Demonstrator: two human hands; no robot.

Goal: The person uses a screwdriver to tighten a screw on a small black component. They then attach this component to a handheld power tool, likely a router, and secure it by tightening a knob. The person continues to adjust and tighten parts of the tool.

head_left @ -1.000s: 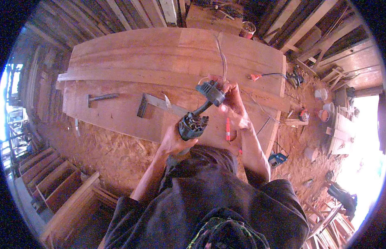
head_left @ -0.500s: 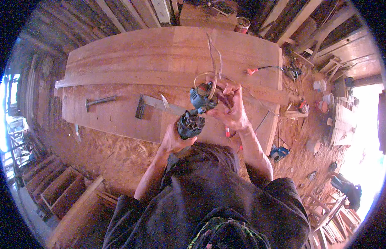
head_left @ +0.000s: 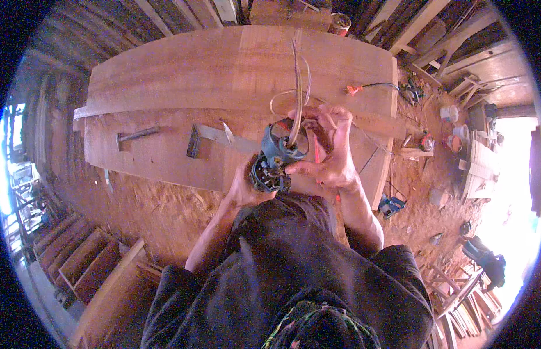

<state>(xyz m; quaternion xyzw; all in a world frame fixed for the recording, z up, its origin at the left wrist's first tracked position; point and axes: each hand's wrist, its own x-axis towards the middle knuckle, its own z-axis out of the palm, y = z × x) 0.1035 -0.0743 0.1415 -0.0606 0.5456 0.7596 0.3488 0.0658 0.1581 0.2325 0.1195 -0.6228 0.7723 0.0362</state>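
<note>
The opened body of a power tool is held over the bench, in two joined parts. My left hand [head_left: 241,185] is closed round the dark lower part [head_left: 266,176], whose inner parts show at its open end. My right hand [head_left: 339,152] curls about the blue ring-shaped housing [head_left: 274,143] above it, thumb at its lower edge and fingers near its far side. Bare wires [head_left: 298,93] rise out of that housing. A thin red thing [head_left: 317,149] shows between my right thumb and fingers; whether it is held I cannot tell.
On the wooden bench [head_left: 183,70] lie a hammer [head_left: 138,134], a try square [head_left: 194,140] and an orange plug [head_left: 353,91] with black cord. A blue tool [head_left: 391,206] stands right of the bench. Buckets [head_left: 449,114] and timber offcuts [head_left: 462,323] lie farther right; drawer-like boxes [head_left: 90,262] are at left.
The blue housing has tilted and come down closer to the dark part. My right hand has opened out slightly and shifted right. The wires now stand more upright.
</note>
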